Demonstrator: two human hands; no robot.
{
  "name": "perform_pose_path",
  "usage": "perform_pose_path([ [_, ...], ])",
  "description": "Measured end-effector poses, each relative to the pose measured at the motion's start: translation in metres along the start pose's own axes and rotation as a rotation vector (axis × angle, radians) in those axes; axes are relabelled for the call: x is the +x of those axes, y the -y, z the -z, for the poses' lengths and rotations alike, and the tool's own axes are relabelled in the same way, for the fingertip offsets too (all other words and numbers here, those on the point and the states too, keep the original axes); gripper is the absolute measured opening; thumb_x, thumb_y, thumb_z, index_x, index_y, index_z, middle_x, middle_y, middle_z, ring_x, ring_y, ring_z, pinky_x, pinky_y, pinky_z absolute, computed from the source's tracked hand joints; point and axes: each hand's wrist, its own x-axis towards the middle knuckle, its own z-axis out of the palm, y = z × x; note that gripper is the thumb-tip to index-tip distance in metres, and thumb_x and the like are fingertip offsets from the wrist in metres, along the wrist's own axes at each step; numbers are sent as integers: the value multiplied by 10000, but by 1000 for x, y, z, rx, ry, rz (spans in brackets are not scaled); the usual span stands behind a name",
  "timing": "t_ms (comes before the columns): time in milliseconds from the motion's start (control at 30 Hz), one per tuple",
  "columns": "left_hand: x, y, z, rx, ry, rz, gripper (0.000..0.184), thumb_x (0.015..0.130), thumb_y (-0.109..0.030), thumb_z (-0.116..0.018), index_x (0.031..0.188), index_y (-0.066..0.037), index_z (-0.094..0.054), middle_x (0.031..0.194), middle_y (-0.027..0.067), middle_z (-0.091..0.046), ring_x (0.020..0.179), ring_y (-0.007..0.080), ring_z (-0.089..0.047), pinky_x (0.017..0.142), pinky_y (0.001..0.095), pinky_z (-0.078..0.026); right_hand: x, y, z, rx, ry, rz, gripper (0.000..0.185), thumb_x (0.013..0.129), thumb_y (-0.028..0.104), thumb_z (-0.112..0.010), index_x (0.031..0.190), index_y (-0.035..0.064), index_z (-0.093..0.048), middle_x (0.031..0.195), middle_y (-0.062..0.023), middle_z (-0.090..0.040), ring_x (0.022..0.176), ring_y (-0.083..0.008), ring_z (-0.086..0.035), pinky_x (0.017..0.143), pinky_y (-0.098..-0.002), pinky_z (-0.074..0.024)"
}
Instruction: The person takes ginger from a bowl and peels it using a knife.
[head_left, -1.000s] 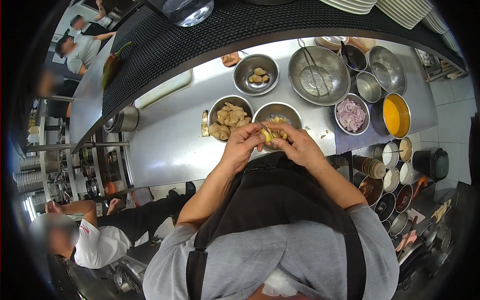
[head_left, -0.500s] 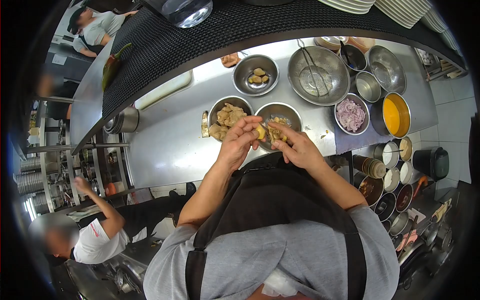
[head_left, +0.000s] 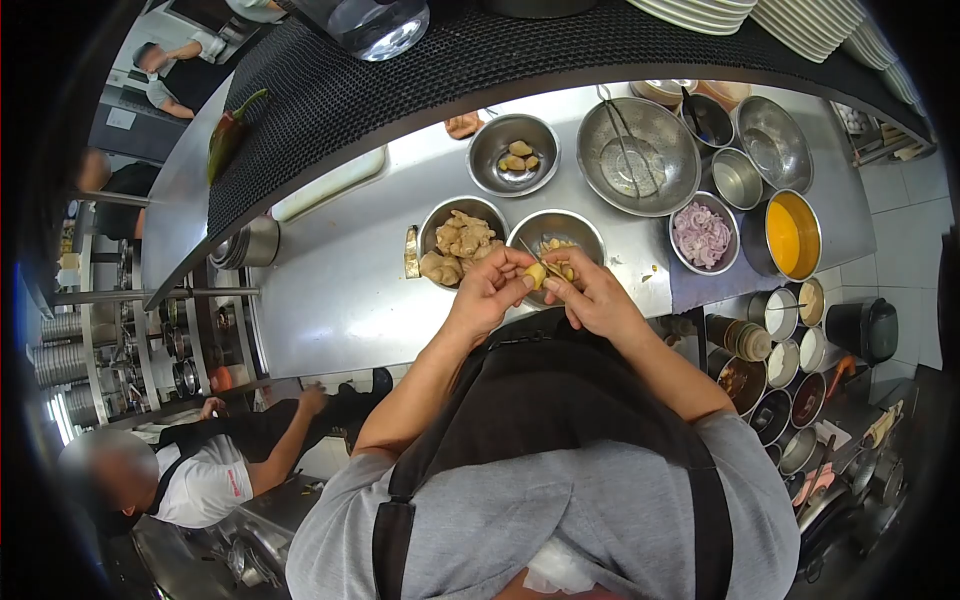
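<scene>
My left hand [head_left: 490,295] pinches a pale yellow piece of ginger [head_left: 536,276] over the near edge of a steel peelings bowl [head_left: 583,228]. My right hand [head_left: 600,298] is closed on a small knife [head_left: 548,268], its blade against the ginger; the handle is mostly hidden by the fingers. Beside my left hand, a bowl [head_left: 430,222] holds unpeeled ginger [head_left: 465,236]. Behind, another bowl [head_left: 490,135] contains several peeled pieces [head_left: 519,156].
Sliced onions [head_left: 702,236] fill a bowl at the right, beside a pot of orange liquid [head_left: 793,235]. A large strainer bowl [head_left: 638,155] stands behind them. Above runs a shelf with a black mat [head_left: 480,50]. A co-worker [head_left: 205,480] is at the lower left.
My hands parted slightly, then came back together, with the knife again at the ginger. The co-worker at the lower left has moved an arm toward the counter.
</scene>
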Motion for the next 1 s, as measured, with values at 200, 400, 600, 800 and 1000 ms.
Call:
perform_pose_path([
  [200,-3,-5,3,20,80,27,188,885,-27,-573,1072,-19,-561,972,52,-619,790,87,-552,637,217,-406,3,-16,2,159,-38,-37,297,958,181,-519,1211,40,-451,763,-87,-620,424,-82,-491,385,-210,-384],
  [400,22,-17,24,112,-57,6,231,889,-14,-564,1118,-21,-538,952,43,-624,797,80,-566,642,216,-433,3,-15,10,102,-80,-1,310,961,187,-511,1225,34,-453,795,-85,-633,448,-85,-518,390,-205,-394],
  [600,50,-39,31,294,-366,-230,401,872,17,-539,1264,-3,-459,1095,123,-591,993,164,-579,804,272,-488,-4,-12,7,41,-102,-46,316,945,204,-529,1221,53,-507,793,-89,-639,461,-102,-530,470,-250,-438],
  [800,28,-30,30,268,-266,-81,302,882,-36,-562,1179,11,-538,1053,111,-619,1011,170,-589,788,282,-480,-7,-19,5,7,-145,-35,291,945,214,-528,1196,67,-531,756,-96,-640,467,-108,-545,469,-256,-439],
  [1000,10,-6,6,257,-39,101,168,923,-189,-570,938,-32,-628,815,27,-652,733,93,-614,586,223,-413,0,-17,-6,-116,-145,96,257,934,225,-537,1128,58,-557,744,-107,-644,461,-161,-569,492,-297,-467],
])
